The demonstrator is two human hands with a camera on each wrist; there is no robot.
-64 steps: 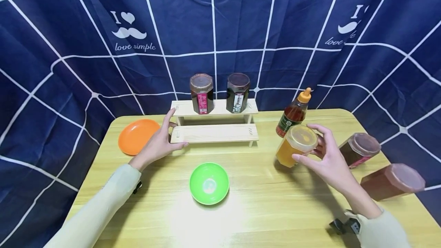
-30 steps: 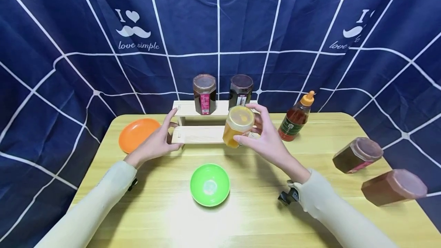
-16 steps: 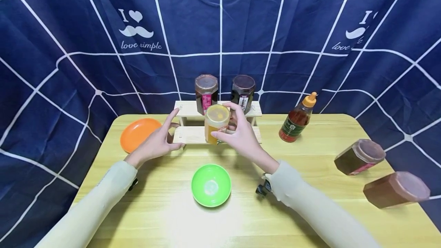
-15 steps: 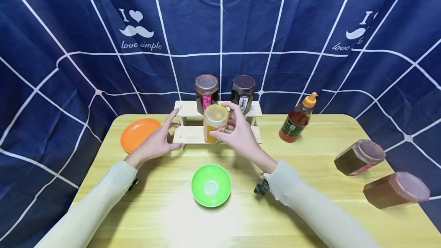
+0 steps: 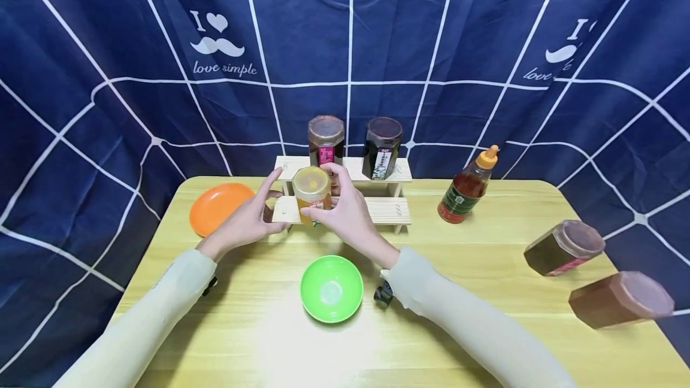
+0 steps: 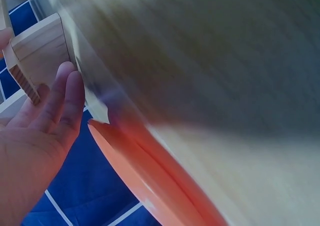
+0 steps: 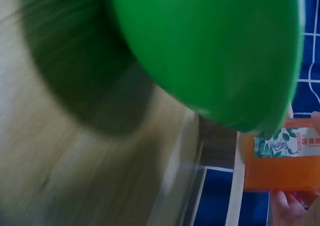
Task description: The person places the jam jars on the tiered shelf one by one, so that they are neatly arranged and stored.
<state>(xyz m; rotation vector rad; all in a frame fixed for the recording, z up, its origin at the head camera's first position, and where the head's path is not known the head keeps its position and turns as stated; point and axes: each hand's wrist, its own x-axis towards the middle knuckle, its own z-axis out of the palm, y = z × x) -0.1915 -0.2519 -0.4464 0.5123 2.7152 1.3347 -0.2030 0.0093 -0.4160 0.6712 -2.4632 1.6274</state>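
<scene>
My right hand [image 5: 347, 211] holds an octagonal jar of golden honey [image 5: 311, 195] from its right side, upright at the left part of the lower board of a two-tier wooden rack [image 5: 385, 211]. The right wrist view shows the jar's flowered label [image 7: 280, 143] and its base right at the board. My left hand [image 5: 242, 223] grips the rack's left end, thumb at the lower board's front edge. Its fingers [image 6: 72, 93] lie against the wooden side piece in the left wrist view. On the upper board stand a dark jar with a pink label [image 5: 326, 136] and a black jar [image 5: 383, 145].
An orange plate [image 5: 215, 208] lies left of the rack, and a green bowl [image 5: 331, 292] sits in front. To the right stand a squeeze bottle [image 5: 463, 193] with an orange cap, a dark jar [image 5: 563, 249] and a reddish-brown jar [image 5: 620, 301]. Blue cloth [image 5: 302, 35] hangs behind.
My right hand has carried the honey jar from beside the squeeze bottle leftward to the left part of the lower board. The left hand has stayed at the rack's end.
</scene>
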